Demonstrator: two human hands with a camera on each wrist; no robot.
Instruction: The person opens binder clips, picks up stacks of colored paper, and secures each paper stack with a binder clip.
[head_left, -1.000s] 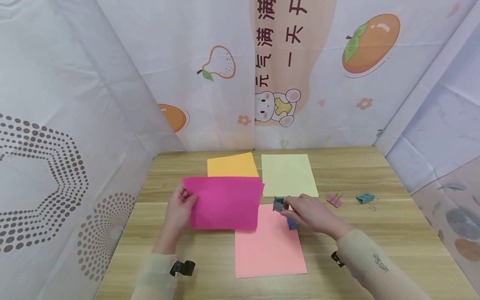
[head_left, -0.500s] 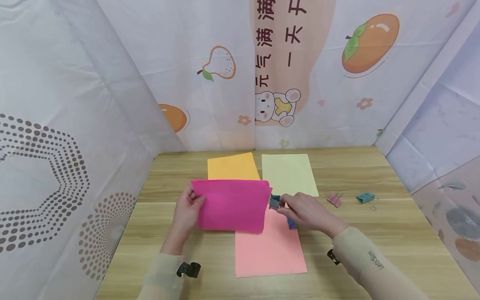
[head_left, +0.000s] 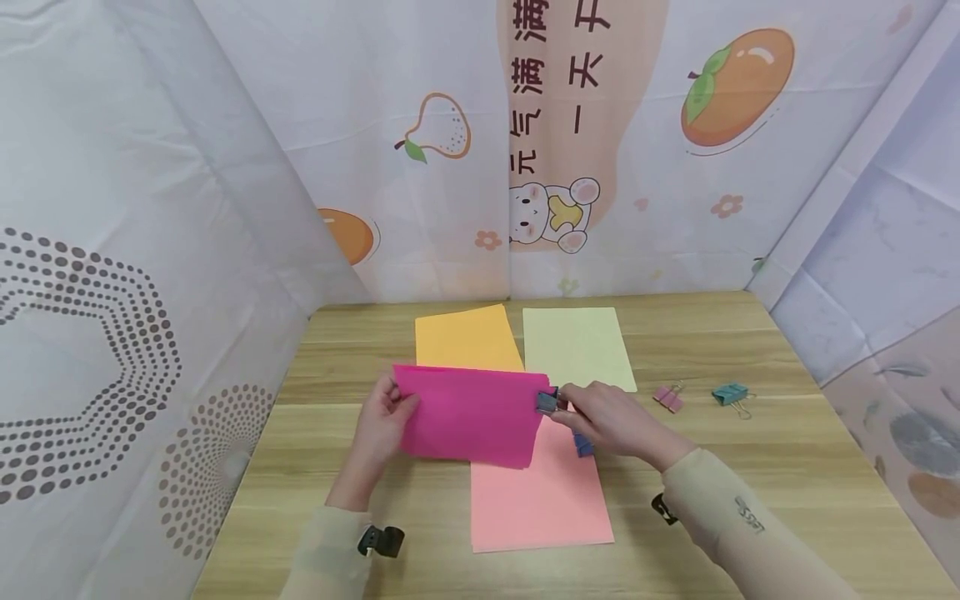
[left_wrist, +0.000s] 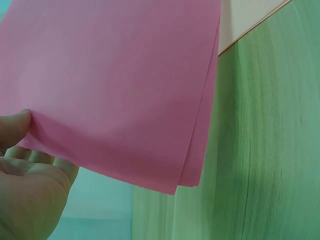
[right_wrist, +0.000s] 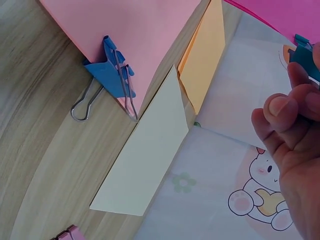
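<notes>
My left hand pinches the left edge of several magenta paper sheets, thumb on the near face. In the left wrist view the sheets are slightly fanned at the corner. My right hand squeezes a teal binder clip at the sheets' upper right corner, where its mouth overlaps the paper. Only part of this clip shows in the right wrist view. Below lies light pink paper with a blue binder clip on its upper right corner; the magenta sheets hide part of it.
Orange paper and pale yellow-green paper lie at the back of the wooden table. A pink binder clip and another teal binder clip lie to the right. A printed curtain hangs behind the table.
My left hand has carried the magenta sheets to the right and slightly nearer. The teal clip in my right hand has shifted slightly left, from apart to overlapping the sheets' corner.
</notes>
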